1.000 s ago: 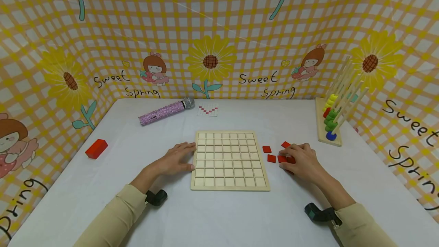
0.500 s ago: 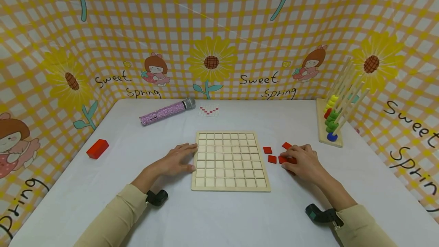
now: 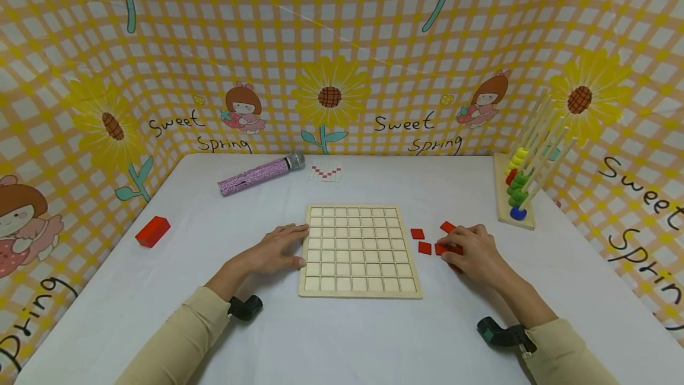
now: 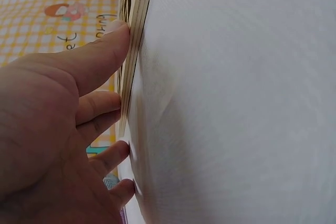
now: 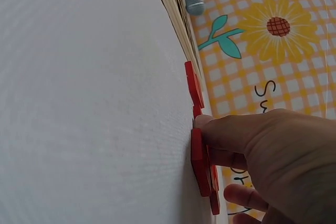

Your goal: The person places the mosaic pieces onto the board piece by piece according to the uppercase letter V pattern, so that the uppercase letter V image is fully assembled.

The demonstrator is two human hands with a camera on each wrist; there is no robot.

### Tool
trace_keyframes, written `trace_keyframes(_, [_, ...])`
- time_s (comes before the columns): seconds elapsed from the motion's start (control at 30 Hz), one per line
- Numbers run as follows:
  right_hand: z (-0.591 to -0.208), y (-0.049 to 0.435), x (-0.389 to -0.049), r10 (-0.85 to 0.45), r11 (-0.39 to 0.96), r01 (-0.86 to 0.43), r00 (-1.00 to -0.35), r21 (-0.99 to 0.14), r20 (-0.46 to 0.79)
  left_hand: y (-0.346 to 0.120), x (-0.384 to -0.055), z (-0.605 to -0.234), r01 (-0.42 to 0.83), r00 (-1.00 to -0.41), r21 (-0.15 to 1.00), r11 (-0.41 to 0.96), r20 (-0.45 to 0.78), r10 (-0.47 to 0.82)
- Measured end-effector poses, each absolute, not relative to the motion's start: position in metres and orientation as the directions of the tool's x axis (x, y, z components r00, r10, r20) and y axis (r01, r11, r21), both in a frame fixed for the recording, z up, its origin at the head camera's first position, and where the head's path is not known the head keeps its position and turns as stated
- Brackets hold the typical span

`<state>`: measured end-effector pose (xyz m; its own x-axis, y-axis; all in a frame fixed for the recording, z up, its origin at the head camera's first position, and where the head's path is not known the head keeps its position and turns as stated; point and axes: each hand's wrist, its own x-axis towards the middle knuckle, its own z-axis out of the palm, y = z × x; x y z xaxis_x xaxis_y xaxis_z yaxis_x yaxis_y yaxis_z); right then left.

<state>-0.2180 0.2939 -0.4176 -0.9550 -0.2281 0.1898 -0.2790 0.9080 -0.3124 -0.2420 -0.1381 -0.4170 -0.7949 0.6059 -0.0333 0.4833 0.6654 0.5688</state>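
Observation:
In the head view, a light wooden grid board (image 3: 360,251) lies in the middle of the white table. My left hand (image 3: 274,249) rests at its left edge, thumb and fingertips touching the rim, fingers fairly straight. Several flat red square tiles (image 3: 424,248) lie right of the board. My right hand (image 3: 472,254) is over the right-hand ones, fingers curled, thumb and fingers at a red tile (image 3: 455,249) partly hidden beneath them. Close up in the right wrist view, the thumb (image 5: 226,129) is down among the red tiles (image 5: 200,161), which partly overlap one another.
A red block (image 3: 152,232) lies far left. At the back are a glittery purple microphone (image 3: 255,176) and a small card with a red checked pattern (image 3: 325,172). A wooden peg rack with coloured beads (image 3: 515,192) stands at the right. Patterned cloth (image 3: 395,46) walls the table.
My right hand has shifted very slightly to the right over the red tiles. The left hand keeps its place at the board's edge. The view has shifted a little.

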Motion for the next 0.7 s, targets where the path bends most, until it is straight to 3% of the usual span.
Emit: trace_keyframes(0.7, [-0.4134, 0.2910, -0.2175, -0.222, 0.901, -0.281, -0.953, -0.330, 0.205, -0.1355, -0.2429, -0.4184, 0.461, -0.809, 0.540, 0.704, -0.072, 0.584])
